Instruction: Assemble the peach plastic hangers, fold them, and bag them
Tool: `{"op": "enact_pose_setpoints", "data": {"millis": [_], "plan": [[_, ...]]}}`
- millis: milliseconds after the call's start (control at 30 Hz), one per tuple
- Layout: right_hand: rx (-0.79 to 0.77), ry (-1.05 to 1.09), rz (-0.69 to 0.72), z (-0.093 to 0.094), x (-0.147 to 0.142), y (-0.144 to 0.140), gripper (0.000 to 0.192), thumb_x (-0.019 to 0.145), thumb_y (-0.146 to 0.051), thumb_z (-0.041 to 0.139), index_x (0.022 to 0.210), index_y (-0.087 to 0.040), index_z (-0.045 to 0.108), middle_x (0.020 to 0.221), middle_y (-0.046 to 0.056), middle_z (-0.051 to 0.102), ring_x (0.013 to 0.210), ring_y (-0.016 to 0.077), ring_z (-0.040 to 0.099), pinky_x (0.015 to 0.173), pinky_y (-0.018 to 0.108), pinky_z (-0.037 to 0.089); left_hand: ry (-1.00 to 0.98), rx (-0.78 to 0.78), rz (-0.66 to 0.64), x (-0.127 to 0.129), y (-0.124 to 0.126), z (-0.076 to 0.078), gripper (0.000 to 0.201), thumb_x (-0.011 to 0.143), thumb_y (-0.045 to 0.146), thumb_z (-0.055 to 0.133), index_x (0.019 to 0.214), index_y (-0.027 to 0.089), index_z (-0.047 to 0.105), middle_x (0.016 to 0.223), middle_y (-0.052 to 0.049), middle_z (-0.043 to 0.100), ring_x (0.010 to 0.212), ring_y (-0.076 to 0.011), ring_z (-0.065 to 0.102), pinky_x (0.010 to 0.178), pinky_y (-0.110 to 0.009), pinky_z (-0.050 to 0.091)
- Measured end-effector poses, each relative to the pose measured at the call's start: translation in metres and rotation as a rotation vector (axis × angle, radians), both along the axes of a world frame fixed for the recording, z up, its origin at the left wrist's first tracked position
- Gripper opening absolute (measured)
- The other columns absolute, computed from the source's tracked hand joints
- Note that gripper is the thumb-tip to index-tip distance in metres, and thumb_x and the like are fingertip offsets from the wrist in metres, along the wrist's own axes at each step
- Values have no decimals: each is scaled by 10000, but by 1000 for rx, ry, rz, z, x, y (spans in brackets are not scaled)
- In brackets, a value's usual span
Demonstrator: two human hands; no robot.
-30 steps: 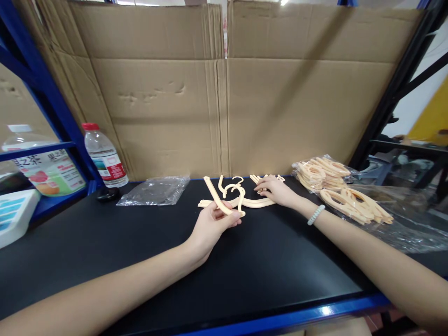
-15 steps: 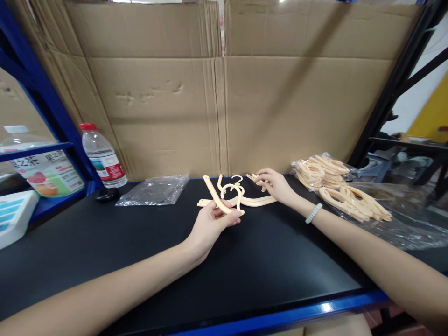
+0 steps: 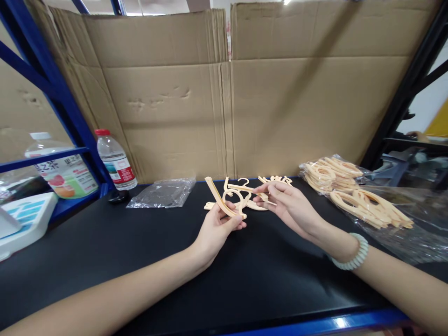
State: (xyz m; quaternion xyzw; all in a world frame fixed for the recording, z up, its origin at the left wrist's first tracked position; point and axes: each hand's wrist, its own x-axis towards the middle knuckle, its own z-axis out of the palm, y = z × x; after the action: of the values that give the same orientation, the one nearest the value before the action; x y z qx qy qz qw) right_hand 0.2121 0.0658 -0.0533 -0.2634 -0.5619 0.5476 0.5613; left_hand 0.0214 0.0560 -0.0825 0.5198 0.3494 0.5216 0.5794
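My left hand [image 3: 217, 229] is shut on a cream plastic hanger [image 3: 220, 199], gripping it near its hook and holding it a little above the black shelf top [image 3: 147, 261]. My right hand [image 3: 292, 209] pinches a thin cream clip piece [image 3: 252, 190] and holds it against the hanger's hook. A few more loose cream hanger parts [image 3: 276, 179] lie just behind my hands.
Clear bags of cream hangers [image 3: 350, 191] lie at the right. An empty clear bag [image 3: 161, 193] lies at the left of centre, with a water bottle [image 3: 115, 161] and a small black object [image 3: 118, 196] beyond it. A cardboard wall [image 3: 227, 102] backs the shelf.
My right hand lifted a small clip piece from the loose parts at the back and brought it toward me, up to the hanger in my left hand. The left hand barely moved.
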Motion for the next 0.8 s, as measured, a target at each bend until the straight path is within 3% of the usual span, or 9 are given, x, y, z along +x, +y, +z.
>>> {"op": "enact_pose_setpoints", "data": {"millis": [133, 233, 333, 433, 533, 667, 800], "plan": [[-46, 10, -73, -8, -3, 1, 156, 734, -285, 715, 847, -192, 664, 904, 27, 619, 761, 127, 592, 812, 337, 500, 2, 25, 6, 1, 1, 0, 339, 696, 211, 749, 905, 169, 486, 768, 11, 616, 654, -97, 600, 641, -225, 471], [-86, 86, -156, -11, -3, 3, 401, 622, -204, 775, 995, -248, 633, 1014, 16, 576, 713, 105, 582, 779, 324, 516, 11, 29, 6, 1, 1, 1, 331, 698, 206, 747, 899, 171, 487, 764, 15, 610, 654, -95, 596, 635, -222, 461], [-127, 137, -118, -11, -2, 6, 546, 589, -167, 789, 1089, -271, 595, 942, 1, 572, 756, 124, 603, 819, 331, 517, 12, 25, 3, 0, 0, 2, 328, 694, 203, 747, 890, 176, 484, 769, 11, 619, 656, -101, 600, 644, -234, 460], [-147, 100, -24, -13, -2, 9, 400, 637, -203, 778, 1011, -219, 637, 841, 4, 599, 805, 137, 610, 825, 309, 512, 5, 32, -9, 1, -1, 3, 326, 688, 190, 743, 882, 179, 481, 782, 9, 621, 665, -108, 602, 656, -246, 463], [-118, -18, -36, -16, -3, 10, 284, 661, -235, 777, 918, -181, 669, 827, 16, 636, 765, 119, 601, 733, 259, 512, -1, 44, -32, 1, -3, 4, 315, 693, 168, 730, 874, 182, 472, 785, 11, 616, 681, -111, 598, 667, -254, 467], [-67, -129, -33, -20, -7, 8, 266, 680, -283, 768, 896, -160, 673, 761, 11, 645, 632, 89, 572, 585, 224, 488, -3, 37, -41, 1, -3, 4, 315, 698, 157, 714, 891, 184, 467, 788, 10, 628, 699, -114, 598, 706, -270, 476], [-27, -160, 64, -21, -11, 6, 250, 686, -291, 760, 884, -159, 685, 750, 23, 675, 656, 112, 618, 647, 263, 533, -2, 32, -53, 1, -2, 2, 332, 690, 153, 712, 921, 182, 476, 781, 9, 638, 694, -117, 601, 705, -273, 478]]}}
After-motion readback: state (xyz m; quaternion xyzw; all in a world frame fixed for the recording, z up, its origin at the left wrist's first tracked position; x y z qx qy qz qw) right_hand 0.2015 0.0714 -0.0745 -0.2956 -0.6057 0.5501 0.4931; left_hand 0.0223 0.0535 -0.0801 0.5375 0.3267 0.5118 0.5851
